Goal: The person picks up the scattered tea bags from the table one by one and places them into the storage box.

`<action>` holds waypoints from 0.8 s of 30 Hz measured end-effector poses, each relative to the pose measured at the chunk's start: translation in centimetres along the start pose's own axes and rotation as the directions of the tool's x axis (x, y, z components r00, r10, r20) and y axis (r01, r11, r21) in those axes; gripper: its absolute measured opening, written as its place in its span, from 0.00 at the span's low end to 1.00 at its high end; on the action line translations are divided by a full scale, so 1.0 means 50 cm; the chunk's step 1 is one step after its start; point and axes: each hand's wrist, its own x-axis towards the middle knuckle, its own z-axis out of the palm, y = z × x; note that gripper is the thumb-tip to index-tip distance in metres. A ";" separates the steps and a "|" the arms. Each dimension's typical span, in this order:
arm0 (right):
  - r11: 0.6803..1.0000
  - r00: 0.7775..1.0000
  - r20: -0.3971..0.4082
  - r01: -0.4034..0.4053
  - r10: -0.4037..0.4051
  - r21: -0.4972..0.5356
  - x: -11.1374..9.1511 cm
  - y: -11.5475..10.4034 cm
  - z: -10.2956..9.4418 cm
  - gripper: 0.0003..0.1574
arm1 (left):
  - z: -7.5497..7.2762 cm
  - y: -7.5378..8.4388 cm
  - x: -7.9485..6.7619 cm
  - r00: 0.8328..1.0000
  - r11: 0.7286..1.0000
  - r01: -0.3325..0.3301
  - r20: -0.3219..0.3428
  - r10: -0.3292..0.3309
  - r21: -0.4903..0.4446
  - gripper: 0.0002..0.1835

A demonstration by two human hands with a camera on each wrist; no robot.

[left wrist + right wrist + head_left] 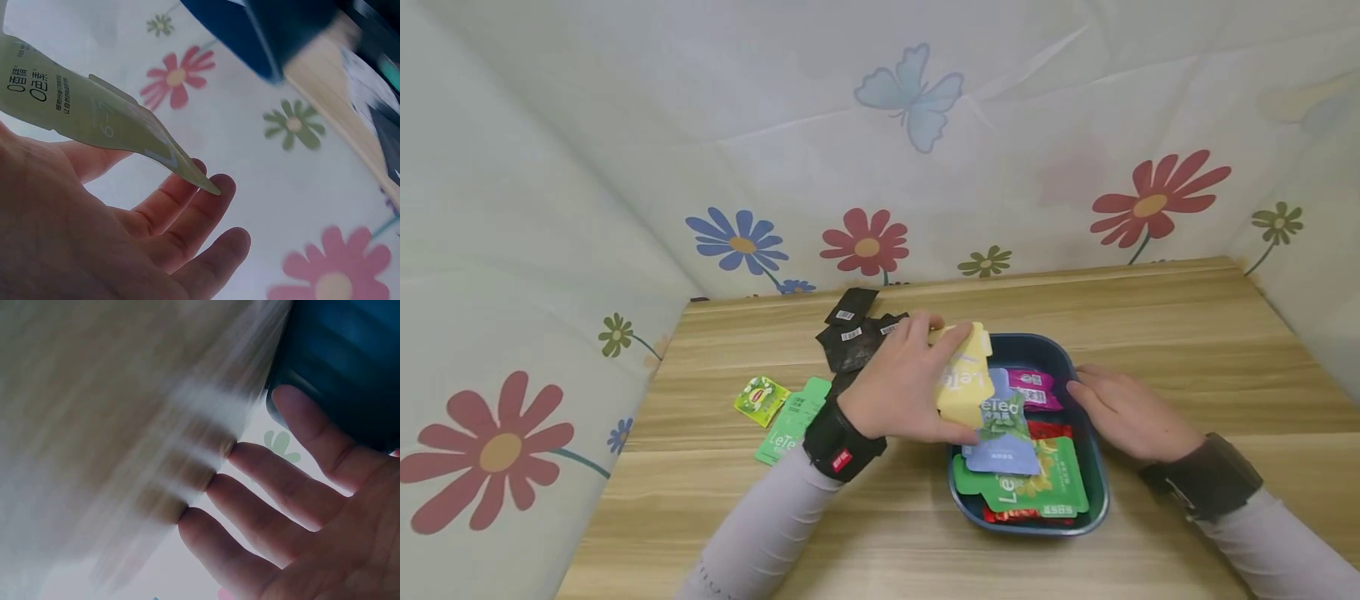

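A yellow LeTea sachet (967,379) is pinched in my left hand (904,379), over the left rim of a dark blue plastic basin (1097,492). In the left wrist view the sachet (100,115) bends between thumb and fingers. Inside the basin lie a blue LeTea sachet (1000,446), a green one (1063,479), purple packets (1036,390) and red packets partly hidden beneath. My right hand (1138,414) rests at the basin's right side, its fingertips on the table. Seen from the right wrist, its fingers (269,519) are nearly straight and hold nothing.
Several black sachets (853,346) lie left of the basin, partly behind my left hand. Further left are a small yellow-green Lipton packet (762,401) and a green LeTea sachet (797,412). A flower-printed curtain (1037,167) borders the wooden table (1210,350) at the back and left.
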 end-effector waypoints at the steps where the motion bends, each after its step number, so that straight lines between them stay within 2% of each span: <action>1: 1.000 1.000 -0.002 0.004 -0.004 -0.001 0.000 0.000 0.000 0.40 | 0.004 0.009 0.009 1.000 1.000 -0.013 0.007 0.013 0.002 0.68; 6: 0.999 0.999 -0.027 0.046 -0.046 -0.016 0.002 -0.001 0.001 0.36 | 0.023 0.043 0.047 0.998 0.997 -0.059 0.013 0.058 0.046 0.68; 11: 0.998 0.997 -0.035 0.068 -0.068 -0.013 0.004 0.000 -0.001 0.29 | 0.042 0.067 0.069 0.998 0.996 -0.059 0.021 0.057 0.071 0.67; 17: 0.997 0.998 -0.014 0.068 -0.068 -0.023 0.000 -0.002 -0.020 0.22 | 0.056 0.098 0.085 0.996 0.993 -0.050 0.076 0.042 0.105 0.67; 24: 0.997 0.997 0.036 0.066 -0.065 -0.039 -0.009 -0.014 -0.046 0.19 | 0.063 0.115 0.097 0.994 0.992 -0.047 0.105 0.035 0.113 0.67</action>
